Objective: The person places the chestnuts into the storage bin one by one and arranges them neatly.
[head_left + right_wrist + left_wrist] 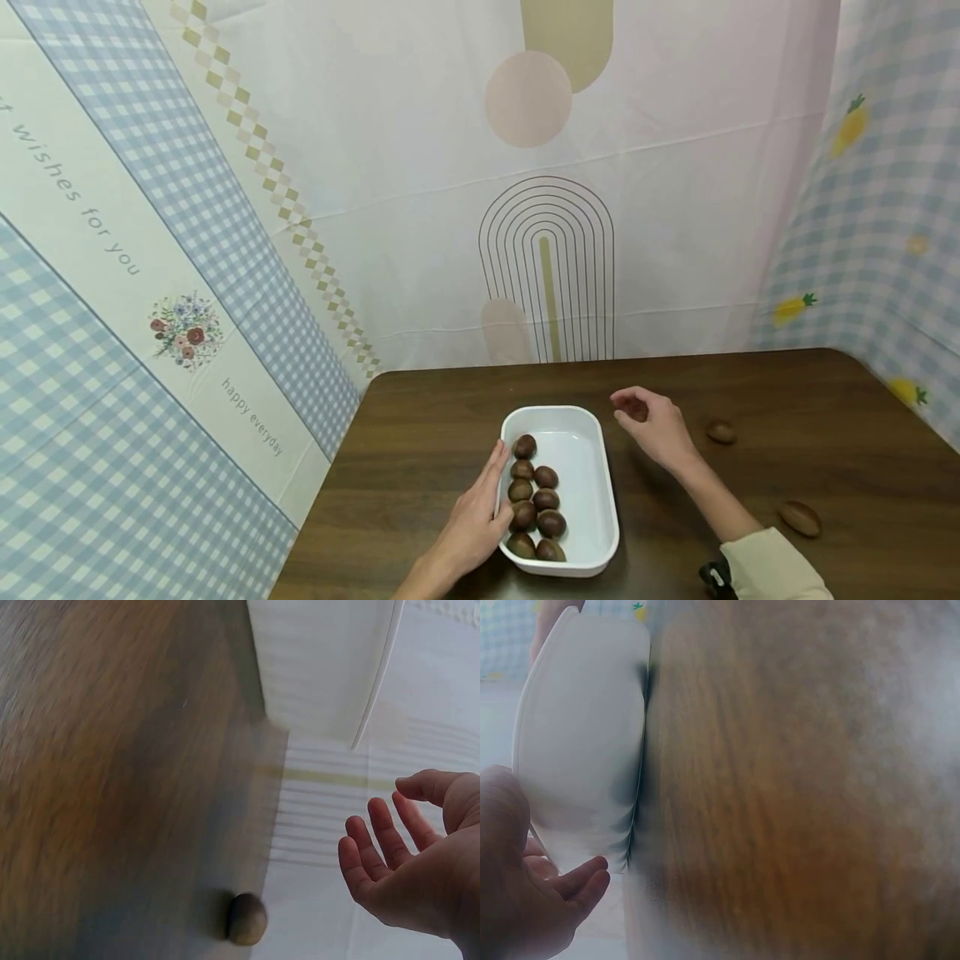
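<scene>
A white rectangular tray (588,500) stands on the table, with several glossy brown egg-shaped pieces (546,500) lying in rows along its left side. My left hand (472,521) holds the tray's left wall, the thumb over the rim and the fingers along the outside. In the left wrist view those fingers (585,889) lie against the pale outer wall. To the right of the tray, my right hand (656,429) is raised above the table. In the right wrist view the right hand's (409,855) fingers are loosely bent and apart from the thumb, with nothing seen between them.
Two more brown egg-shaped pieces lie on the dark wooden table (427,433) at the right: one piece (722,432) beyond the right wrist, another piece (800,518) nearer the front. A patterned cloth (420,250) hangs behind the table.
</scene>
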The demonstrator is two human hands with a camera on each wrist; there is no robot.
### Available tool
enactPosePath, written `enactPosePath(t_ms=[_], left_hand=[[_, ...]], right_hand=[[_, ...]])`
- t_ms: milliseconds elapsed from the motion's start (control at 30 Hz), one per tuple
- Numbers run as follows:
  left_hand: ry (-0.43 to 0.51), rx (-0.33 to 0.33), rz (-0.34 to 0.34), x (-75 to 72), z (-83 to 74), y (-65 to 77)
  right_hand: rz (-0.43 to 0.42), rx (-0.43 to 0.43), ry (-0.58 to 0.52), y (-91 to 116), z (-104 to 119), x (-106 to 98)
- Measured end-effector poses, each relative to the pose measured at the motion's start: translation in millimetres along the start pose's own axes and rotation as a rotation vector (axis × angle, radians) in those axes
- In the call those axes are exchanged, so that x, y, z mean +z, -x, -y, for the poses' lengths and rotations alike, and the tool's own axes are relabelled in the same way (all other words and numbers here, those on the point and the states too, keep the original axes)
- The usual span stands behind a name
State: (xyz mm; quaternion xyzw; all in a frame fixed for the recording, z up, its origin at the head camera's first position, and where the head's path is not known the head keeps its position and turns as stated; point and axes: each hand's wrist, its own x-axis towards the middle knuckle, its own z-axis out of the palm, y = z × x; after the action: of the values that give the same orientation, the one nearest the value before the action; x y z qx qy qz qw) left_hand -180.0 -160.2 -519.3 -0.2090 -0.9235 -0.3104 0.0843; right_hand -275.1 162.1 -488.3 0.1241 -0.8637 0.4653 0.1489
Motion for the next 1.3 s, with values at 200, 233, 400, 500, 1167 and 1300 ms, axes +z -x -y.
enactPosePath(t_ms=[200,233,400,500,1167,1300], left_hand=[[0.007,-0.004,0.004,0.4,-0.2,-0.1],[0.007,-0.005,0.004,0.4,-0.2,-0.1],[0.006,-0.006,-0.002,0.0,-0.3,-0.1],[0.006,-0.007,-0.003,-0.3,-0.5,-0.2],[-0.001,0.007,-0.006,-1.3,-1.5,0.7],[0.002,0.007,-0.004,-1.7,-1.6,1.0]], right_hand=[[-0.034,0.094,0.004,1,-18,-12],[-0.034,0.107,0.003,1,-21,-14],[-0.027,0.155,-0.009,2,-36,-21],[-0.023,0.179,-0.006,2,-44,-24],[0.118,0.288,-0.003,12,-64,-37],[0.132,0.288,0.004,13,-66,-39]])
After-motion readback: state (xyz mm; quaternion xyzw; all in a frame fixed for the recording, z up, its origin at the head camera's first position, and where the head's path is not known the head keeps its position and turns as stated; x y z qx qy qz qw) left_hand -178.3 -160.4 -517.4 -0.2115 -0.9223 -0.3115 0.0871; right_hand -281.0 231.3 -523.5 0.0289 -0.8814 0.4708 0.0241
